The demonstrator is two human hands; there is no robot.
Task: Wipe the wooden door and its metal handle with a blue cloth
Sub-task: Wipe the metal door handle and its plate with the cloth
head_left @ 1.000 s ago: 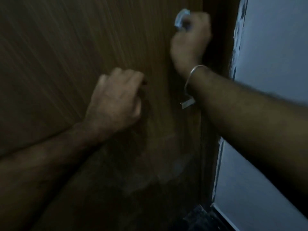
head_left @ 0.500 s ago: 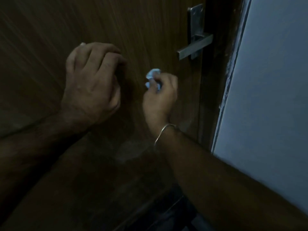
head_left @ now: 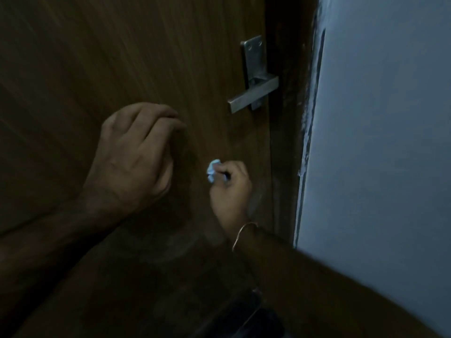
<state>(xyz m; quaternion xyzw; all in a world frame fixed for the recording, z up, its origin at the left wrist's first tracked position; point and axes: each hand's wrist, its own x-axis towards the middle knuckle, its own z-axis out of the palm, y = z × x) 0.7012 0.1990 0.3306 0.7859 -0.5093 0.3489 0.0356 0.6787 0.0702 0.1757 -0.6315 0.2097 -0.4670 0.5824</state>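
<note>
While the right hand (head_left: 230, 189) works low on the door (head_left: 122, 57), the handle (head_left: 253, 93) sits above it and a little to the right, near the door's edge beside the dark frame (head_left: 288, 118). The handle's lever runs roughly level, tilted slightly, with its free end pointing left toward the middle of the door, and its backplate stands upright behind it. The right hand is clearly the nearer of the two to the handle; in my judgement, reaching it means travelling straight up the panel, then sweeping along the lever's length.

The right hand is curled tight around a blue cloth (head_left: 213, 169), bunched small so that only a pale tuft shows past the fingertips, and that tuft appears pressed against the wood. A thin bangle (head_left: 244, 230) circles the wrist.

The left hand (head_left: 136, 162) holds nothing; its fingers are bent and drawn together, resting against the door to the left of the cloth, seemingly bracing.

A pale wall (head_left: 378, 142) lies right of the frame. There are no containers in view.
</note>
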